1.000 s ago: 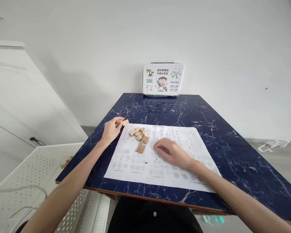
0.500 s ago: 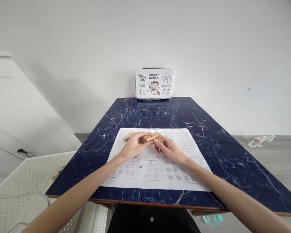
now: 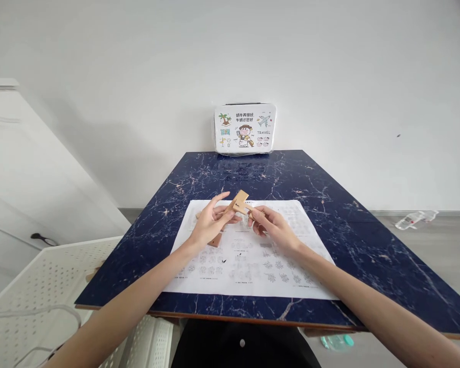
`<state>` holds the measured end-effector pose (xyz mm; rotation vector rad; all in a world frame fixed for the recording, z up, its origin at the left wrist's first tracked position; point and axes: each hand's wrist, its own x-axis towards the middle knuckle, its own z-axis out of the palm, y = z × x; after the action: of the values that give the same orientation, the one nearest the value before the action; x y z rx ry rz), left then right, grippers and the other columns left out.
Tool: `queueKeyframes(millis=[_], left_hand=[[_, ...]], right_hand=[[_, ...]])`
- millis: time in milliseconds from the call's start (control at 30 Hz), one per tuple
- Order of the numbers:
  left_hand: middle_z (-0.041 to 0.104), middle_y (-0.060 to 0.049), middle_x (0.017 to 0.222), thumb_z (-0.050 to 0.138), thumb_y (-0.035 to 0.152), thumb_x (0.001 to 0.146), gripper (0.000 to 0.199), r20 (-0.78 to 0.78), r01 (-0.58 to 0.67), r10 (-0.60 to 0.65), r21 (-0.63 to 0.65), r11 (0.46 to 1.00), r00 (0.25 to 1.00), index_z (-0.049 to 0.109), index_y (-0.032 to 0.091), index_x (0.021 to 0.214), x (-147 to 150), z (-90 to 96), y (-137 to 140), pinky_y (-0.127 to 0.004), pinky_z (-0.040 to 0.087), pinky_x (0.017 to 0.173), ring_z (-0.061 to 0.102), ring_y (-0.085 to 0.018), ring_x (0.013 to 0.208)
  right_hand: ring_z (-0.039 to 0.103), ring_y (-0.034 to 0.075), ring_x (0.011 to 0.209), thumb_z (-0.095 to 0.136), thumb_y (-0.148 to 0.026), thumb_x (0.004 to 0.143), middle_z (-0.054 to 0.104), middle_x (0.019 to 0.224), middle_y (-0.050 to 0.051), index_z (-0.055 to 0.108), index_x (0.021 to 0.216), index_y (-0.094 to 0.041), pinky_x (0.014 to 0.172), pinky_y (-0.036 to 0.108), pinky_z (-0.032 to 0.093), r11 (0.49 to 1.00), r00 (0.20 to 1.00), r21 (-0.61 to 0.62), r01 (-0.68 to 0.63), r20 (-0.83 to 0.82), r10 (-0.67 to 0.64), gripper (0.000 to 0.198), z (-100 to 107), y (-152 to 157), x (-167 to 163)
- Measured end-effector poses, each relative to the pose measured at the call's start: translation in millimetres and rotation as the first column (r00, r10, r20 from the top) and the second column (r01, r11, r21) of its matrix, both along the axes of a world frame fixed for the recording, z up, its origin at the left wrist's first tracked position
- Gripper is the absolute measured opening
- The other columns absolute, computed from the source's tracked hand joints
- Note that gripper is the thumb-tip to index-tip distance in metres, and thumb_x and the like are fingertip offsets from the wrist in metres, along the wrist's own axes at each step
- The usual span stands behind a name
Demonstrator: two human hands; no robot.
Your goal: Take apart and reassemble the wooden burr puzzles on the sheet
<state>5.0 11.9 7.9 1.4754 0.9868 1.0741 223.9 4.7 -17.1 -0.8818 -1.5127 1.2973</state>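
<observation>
My left hand (image 3: 211, 221) pinches a notched wooden puzzle piece (image 3: 240, 201) with a small dark mark on it, tilted upward; its index finger is lifted away. The fingertips of my right hand (image 3: 270, 222) close on another slim wooden piece (image 3: 250, 210), mostly hidden, close against the first one; whether the two interlock I cannot tell. On the paper below my left hand lies a reddish-brown wooden piece (image 3: 215, 240), partly covered. Printed puzzle diagrams fill the white sheet (image 3: 214, 283) beneath both hands. Behind my left hand, a bit of light wood shows.
A blue marbled table (image 3: 168, 204) carries the sheet. At its far edge a white cartoon-printed case (image 3: 245, 129) stands against the wall. A white perforated rack (image 3: 26, 276) with cables is at the left. Plastic bottles (image 3: 411, 220) lie on the floor at right.
The wooden pieces have turned from lying nearly flat to tilted upward. My left index finger has lifted, and the reddish-brown piece below shows more. The view has shifted slightly.
</observation>
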Motion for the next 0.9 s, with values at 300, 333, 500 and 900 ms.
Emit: queueKeyframes(millis=[300,333,500,900], left_hand=[[0.072,-0.018,0.134,0.074,0.043,0.095,0.041,-0.007,0.027,-0.026,0.044,0.999,1.000,0.057,0.020,0.125,0,-7.9,-1,-0.048,0.059,0.107,0.076,-0.031,0.116],[0.072,-0.018,0.135,0.073,0.044,0.096,0.044,-0.001,0.042,-0.042,0.062,0.997,0.999,0.056,0.020,0.128,1,-9.8,-1,-0.048,0.058,0.109,0.075,-0.031,0.117],[0.069,-0.016,0.141,0.067,0.041,0.100,0.055,-0.083,0.018,0.000,0.214,0.977,0.997,0.050,0.020,0.148,4,-21.8,1,-0.047,0.057,0.111,0.073,-0.028,0.121],[0.077,-0.004,0.093,0.055,0.028,0.107,0.052,-0.416,0.014,0.321,0.628,0.778,0.851,0.049,0.022,0.158,0,-32.9,-2,-0.028,0.058,0.067,0.064,-0.014,0.068]], right_hand=[[0.056,0.014,0.053,0.052,-0.058,0.104,0.068,0.082,0.002,0.058,0.102,-0.022,0.055,0.031,0.044,0.978,0.978,0.169,0.124,0.145,-0.149,0.036,-6,-3,-3],[0.056,0.014,0.052,0.051,-0.057,0.104,0.067,0.081,0.001,0.058,0.101,-0.022,0.055,0.031,0.044,0.975,0.973,0.176,0.138,0.158,-0.166,0.036,-6,-4,-3],[0.053,0.014,0.048,0.049,-0.056,0.104,0.065,0.072,0.000,0.059,0.102,-0.022,0.052,0.030,0.042,0.966,0.950,0.180,0.185,0.219,-0.223,0.036,-2,-8,-3],[0.055,0.016,0.053,0.045,-0.049,0.105,0.061,0.064,-0.001,0.063,0.101,-0.020,0.063,0.033,0.044,0.964,0.914,0.210,0.163,0.335,-0.227,0.035,4,-12,-5]])
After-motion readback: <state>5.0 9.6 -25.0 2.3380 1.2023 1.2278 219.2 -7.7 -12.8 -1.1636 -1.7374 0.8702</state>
